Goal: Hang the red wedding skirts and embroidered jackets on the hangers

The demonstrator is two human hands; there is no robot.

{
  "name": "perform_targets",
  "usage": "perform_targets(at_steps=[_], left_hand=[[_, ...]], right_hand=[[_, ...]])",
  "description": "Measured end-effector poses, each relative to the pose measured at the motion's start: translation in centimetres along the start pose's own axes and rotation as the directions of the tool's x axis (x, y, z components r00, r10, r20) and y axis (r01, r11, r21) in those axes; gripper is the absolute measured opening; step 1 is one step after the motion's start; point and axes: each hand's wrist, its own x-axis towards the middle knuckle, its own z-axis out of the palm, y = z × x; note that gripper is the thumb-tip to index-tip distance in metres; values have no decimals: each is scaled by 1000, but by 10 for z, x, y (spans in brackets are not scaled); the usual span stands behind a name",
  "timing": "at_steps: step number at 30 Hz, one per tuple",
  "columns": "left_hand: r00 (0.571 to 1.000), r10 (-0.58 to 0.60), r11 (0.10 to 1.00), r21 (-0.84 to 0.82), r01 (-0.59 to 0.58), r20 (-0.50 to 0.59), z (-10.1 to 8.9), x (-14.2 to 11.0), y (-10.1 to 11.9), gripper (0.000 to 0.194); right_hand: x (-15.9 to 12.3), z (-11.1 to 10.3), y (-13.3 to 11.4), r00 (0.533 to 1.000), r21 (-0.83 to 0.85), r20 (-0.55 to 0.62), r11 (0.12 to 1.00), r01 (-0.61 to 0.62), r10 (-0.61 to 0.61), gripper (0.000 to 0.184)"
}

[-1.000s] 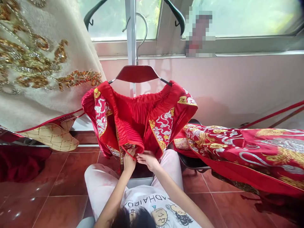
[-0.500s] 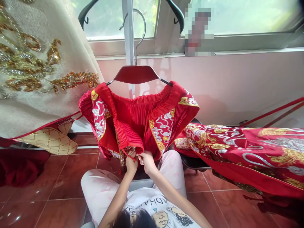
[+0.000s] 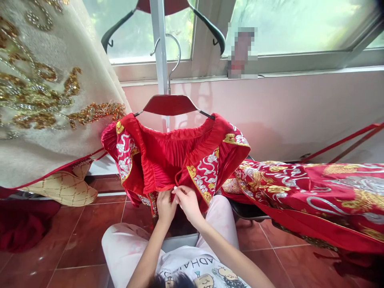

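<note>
So the red embroidered garment (image 3: 164, 166) is right in front of me on its hanger (image 3: 169, 105); my left hand (image 3: 166, 206) is curled closed on the lower edge — fabric gripped in it; my right hand (image 3: 189, 203) is just beside it, fingertips drawn close near that edge — can't tell if they meet or hold anything; another embroidered red piece (image 3: 295, 190) lies off to the right.

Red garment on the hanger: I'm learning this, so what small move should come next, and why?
Perhaps draw the thin red cord straight with the right hand; it appears to curve slackly down to that hand, and the left hand at the edge of the red garment could steady it.
</note>
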Motion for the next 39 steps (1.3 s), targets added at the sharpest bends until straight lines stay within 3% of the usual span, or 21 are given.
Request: perform_targets(at_steps=[3, 9, 15, 20, 22, 25, 27, 29, 30, 32, 35, 37, 39], left_hand=[[999, 29, 998, 50, -30, 20, -1, 8, 5, 22], [998, 63, 998, 22, -64, 29, 3, 10, 8, 23], [999, 27, 1000, 3, -27, 25, -2, 19, 12, 25], [997, -28, 1000, -11, 29, 70, -10, 31, 16, 25], [994, -46, 999, -19, 48, 99, -16, 31, 17, 27], [977, -126, 987, -75, 141, 172, -31, 25, 21, 29], [941, -210, 944, -196, 266, 264, -46, 19, 28, 31], [896, -271, 856, -338, 392, 351, -64, 16, 40, 34], [895, -286, 824, -389, 412, 342, -73, 17, 47, 35], [931, -302, 832, -419, 362, 205, -89, 23, 61, 35], [971, -230, 941, -269, 206, -59, -99, 39, 77, 26], [983, -174, 970, -182, 161, -57, -97, 50, 82, 27], [989, -145, 976, -162, 145, 12, -91, 59, 83, 26]], right_hand=[[0, 4, 1, 997, -60, -32, 996, 65, -67, 28], [3, 13, -25, 997, 139, -46, 988, -60, 67, 21], [-11, 29, -65, 998, 280, 25, 958, -70, 66, 25], [-20, 28, -69, 996, 286, 84, 958, -32, 8, 32], [-21, 17, -64, 990, 203, 140, 979, -30, 2, 35], [-26, -5, -59, 961, -68, 275, 997, -23, 41, 37], [-30, -18, -61, 972, -250, 224, 961, 121, -64, 30], [-31, -24, -65, 950, -406, 46, 863, 301, -309, 21], [-28, -24, -66, 911, -484, -28, 803, 348, -412, 17], [-19, -19, -66, 864, -623, -96, 707, 335, -494, 13], [-1, -8, -60, 884, -713, -133, 663, 229, -448, 15], [9, -4, -56, 879, -689, -182, 695, 206, -441, 14], [16, -2, -55, 867, -677, -199, 704, 215, -456, 11]])
